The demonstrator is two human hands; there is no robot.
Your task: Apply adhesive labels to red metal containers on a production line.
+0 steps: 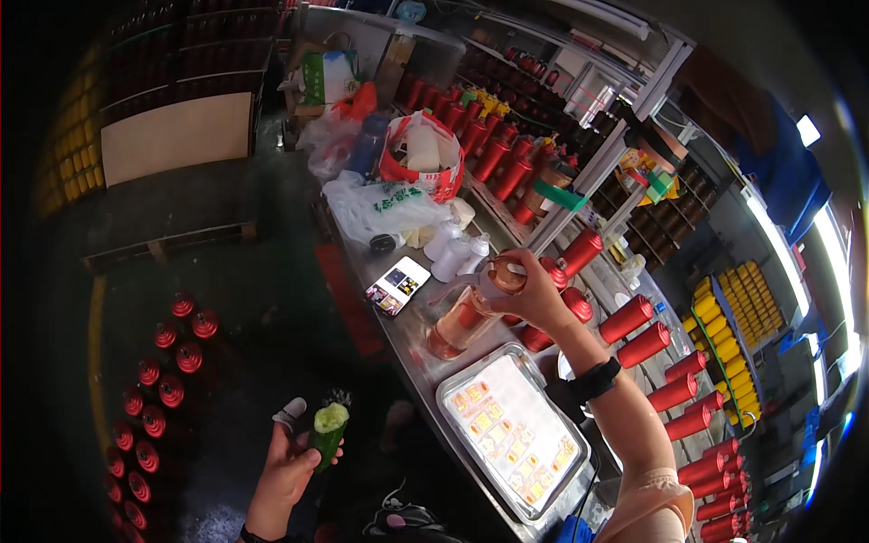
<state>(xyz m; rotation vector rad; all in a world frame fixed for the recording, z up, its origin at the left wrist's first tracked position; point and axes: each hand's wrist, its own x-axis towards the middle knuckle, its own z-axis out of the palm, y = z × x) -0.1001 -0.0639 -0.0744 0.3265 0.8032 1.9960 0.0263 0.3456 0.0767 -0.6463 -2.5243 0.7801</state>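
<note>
A green cucumber (pixel 326 438), with its pale, bitten-looking end up, is in the grip of my left hand (pixel 288 475) at the lower middle. My right hand (pixel 540 297), with a black watch on its wrist, reaches across the metal table (pixel 418 362). Its fingers close round the brownish top of a clear bottle (pixel 457 324), which looks tilted and has a reddish-brown band. Whether the bottle's base touches the table I cannot tell. A phone (pixel 398 286) with a lit screen lies left of the bottle. Nearer me is a metal-rimmed tray (pixel 444 395) with a bright patterned surface.
White thread cones (pixel 457 253), plastic bags (pixel 385 206) and a red-and-white bucket (pixel 425 172) crowd the table's far end. Red spools (pixel 625 319) stand in rows along the right. More red spools (pixel 172 390) cover the floor at left. A pallet (pixel 172 240) lies beyond.
</note>
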